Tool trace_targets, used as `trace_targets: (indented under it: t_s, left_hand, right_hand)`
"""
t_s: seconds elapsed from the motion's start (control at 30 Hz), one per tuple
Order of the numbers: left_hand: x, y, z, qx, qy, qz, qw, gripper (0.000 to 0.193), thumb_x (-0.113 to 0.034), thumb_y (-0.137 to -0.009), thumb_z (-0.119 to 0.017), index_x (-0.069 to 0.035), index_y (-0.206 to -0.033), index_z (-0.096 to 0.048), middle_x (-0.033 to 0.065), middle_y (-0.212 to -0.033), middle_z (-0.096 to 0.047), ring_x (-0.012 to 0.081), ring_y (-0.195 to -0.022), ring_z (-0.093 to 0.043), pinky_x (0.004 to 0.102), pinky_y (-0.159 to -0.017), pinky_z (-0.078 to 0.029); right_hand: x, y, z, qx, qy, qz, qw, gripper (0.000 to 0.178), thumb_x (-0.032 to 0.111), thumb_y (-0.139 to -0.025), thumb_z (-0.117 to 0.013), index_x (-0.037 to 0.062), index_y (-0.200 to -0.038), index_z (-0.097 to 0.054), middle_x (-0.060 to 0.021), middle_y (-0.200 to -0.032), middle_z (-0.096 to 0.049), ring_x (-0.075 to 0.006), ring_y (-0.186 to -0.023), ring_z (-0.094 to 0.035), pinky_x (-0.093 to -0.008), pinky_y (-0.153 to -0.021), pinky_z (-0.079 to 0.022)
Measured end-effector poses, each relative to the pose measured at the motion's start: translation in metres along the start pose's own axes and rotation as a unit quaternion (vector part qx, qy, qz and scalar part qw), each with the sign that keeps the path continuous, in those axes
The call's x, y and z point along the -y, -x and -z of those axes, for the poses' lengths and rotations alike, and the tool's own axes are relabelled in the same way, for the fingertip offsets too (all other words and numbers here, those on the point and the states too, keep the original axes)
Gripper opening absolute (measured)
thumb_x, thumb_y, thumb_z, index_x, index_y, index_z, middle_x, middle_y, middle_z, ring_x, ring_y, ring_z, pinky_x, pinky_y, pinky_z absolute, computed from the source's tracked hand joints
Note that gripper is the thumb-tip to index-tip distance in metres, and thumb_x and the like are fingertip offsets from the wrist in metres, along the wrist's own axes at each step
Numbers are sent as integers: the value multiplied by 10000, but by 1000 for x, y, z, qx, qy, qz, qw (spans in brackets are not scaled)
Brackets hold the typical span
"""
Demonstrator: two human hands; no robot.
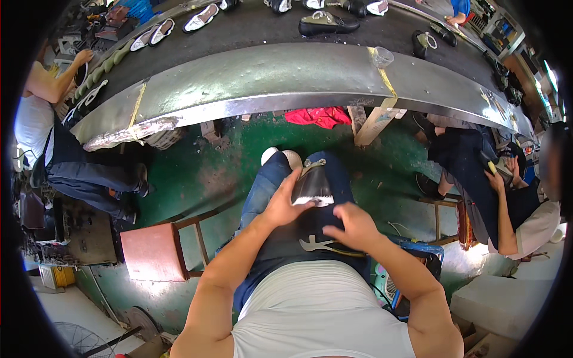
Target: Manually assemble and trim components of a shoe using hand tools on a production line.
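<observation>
Above my lap, a dark shoe upper on a last point(313, 185) with a ragged white edge points its metal-fitted end away from me. My left hand point(285, 201) grips it from the left side, thumb by the white edge and fingers along its far side. My right hand point(356, 228) is just to the right of the shoe and apart from it, thumb and fingers spread with nothing seen between them. Below the right hand, a metal tool like lasting pincers point(316, 243), with a curved jaw and a yellowish handle, lies on the dark apron point(280, 241).
Ahead runs a metal-edged conveyor bench point(256, 80) carrying several shoes point(327, 24) and a clear plastic cup point(382, 57). A padded stool point(153, 252) stands at left. A seated co-worker point(519, 197) handles a shoe at right; another person point(45, 113) is at far left. Red cloth point(319, 117) lies beneath the bench.
</observation>
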State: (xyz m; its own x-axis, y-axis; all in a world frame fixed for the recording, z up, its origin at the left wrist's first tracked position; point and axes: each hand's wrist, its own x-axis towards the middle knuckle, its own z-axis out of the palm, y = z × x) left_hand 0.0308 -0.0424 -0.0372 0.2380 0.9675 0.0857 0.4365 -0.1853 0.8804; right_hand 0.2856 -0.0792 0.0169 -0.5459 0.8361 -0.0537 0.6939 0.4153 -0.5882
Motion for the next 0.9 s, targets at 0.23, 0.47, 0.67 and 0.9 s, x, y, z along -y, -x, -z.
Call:
trace_targets:
  t_s: [0.23,0.47,0.67,0.9]
  left_hand:
    - [-22,-28,9,-3,273,129,953,714,-288,-942,-721,-17,-1507,-379,141,-1364,-594,200,-1229,-564,335,-1053,-443]
    - [-25,-14,6,11,175,263,949,443,-349,-1022,-518,29,-1197,-668,155,-1073,-719,217,-1005,-651,373,-896,-498]
    - [-9,11,-6,120,164,285,937,404,-50,-817,-573,1,-1207,-668,141,-1069,-711,229,-1027,-662,367,-933,-492]
    - [-9,44,-3,220,286,208,909,986,-20,-765,-626,-88,-1616,-133,173,-1554,-377,252,-1440,-355,329,-1182,-273]
  right_hand:
    - [-3,64,-5,60,111,40,991,561,420,-766,-797,44,-1136,-605,-151,-1010,-613,-311,-967,-644,-418,-791,-554]
    - [-29,80,28,193,-141,-143,961,557,356,-755,-812,24,-1147,-595,-136,-1035,-677,-260,-861,-666,-377,-767,-531]
    - [-40,82,12,199,-540,-209,791,245,137,-901,-608,17,-1115,-597,-76,-940,-685,-160,-793,-641,-315,-669,-507]
    - [3,44,39,203,-64,-65,975,351,135,-896,-620,-13,-1214,-597,-210,-994,-697,-354,-920,-682,-434,-832,-532]
